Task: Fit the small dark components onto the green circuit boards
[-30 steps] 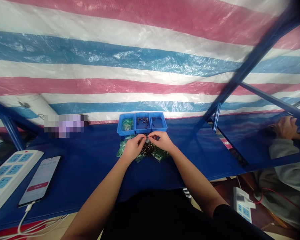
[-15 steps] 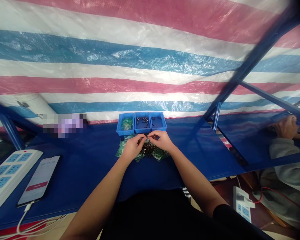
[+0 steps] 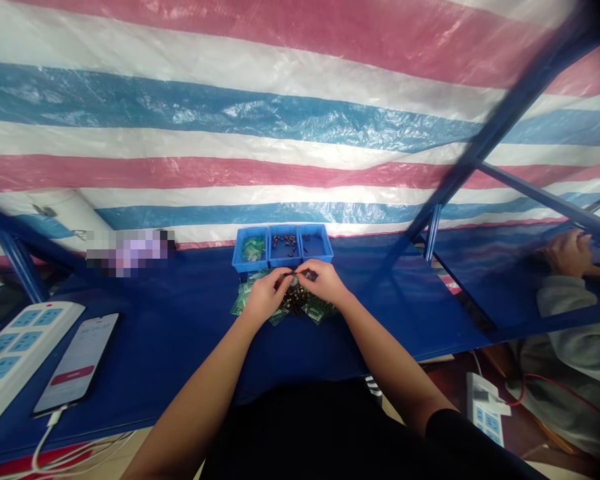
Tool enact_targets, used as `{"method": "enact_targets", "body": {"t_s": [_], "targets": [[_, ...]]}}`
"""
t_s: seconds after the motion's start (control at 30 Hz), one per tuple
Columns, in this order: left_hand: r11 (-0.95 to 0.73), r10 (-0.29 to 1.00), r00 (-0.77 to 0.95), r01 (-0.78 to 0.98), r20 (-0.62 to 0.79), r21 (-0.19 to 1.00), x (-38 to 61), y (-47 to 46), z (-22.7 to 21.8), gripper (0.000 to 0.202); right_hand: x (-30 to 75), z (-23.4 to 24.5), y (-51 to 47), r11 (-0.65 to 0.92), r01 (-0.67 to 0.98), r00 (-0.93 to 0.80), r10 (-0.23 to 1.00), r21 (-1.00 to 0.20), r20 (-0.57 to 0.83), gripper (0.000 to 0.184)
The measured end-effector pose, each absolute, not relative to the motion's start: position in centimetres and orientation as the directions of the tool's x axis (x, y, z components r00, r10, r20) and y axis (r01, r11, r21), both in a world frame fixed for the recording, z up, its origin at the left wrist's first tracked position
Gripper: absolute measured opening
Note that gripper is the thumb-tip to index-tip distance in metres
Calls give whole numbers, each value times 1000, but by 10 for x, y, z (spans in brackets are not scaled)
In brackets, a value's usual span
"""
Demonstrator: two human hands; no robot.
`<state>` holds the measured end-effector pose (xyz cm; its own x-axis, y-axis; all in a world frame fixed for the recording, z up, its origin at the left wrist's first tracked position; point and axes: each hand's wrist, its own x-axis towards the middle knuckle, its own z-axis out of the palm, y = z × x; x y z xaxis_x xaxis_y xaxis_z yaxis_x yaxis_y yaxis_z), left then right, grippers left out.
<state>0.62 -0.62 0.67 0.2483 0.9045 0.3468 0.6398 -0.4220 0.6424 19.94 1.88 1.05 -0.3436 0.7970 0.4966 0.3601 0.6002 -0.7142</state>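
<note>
My left hand (image 3: 267,295) and my right hand (image 3: 323,281) meet fingertip to fingertip, both closed in a pinch. Something small and dark shows between the fingertips, too tiny to name. Beneath them lies a pile of small dark and brassy metal parts (image 3: 296,301), with green circuit-board-like pieces (image 3: 318,309) around it. Just beyond the hands stand three blue bins (image 3: 286,259) side by side. Green and clear pieces (image 3: 253,249) fill the left one, small brassy parts (image 3: 284,241) lie in the middle one, and a few dark parts (image 3: 307,238) in the right one.
On the blue table (image 3: 180,347), a phone (image 3: 76,363) with a cable and a white power strip (image 3: 27,353) lie at left. Striped sheeting (image 3: 280,167) hangs behind. Blue frame bars (image 3: 433,233) rise at right, past which another person's hands (image 3: 573,253) show.
Both hands stay almost where they were, with only slight finger movement at the pinch. The view has shifted very little.
</note>
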Motion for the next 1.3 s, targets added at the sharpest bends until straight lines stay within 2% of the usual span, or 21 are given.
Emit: {"method": "enact_targets", "body": {"t_s": [0.13, 0.53, 1.3], "targets": [[-431, 897, 229, 648, 379, 628, 6, -6, 5, 29, 199, 11, 18, 598, 354, -348, 798, -719, 493, 15], [-391, 916, 216, 663, 337, 639, 7, -8, 8, 31, 198, 13, 17, 580, 348, -353, 809, -736, 471, 17], [-424, 900, 217, 639, 379, 642, 6, -6, 5, 30, 197, 12, 17, 574, 359, -317, 816, -736, 482, 17]]}}
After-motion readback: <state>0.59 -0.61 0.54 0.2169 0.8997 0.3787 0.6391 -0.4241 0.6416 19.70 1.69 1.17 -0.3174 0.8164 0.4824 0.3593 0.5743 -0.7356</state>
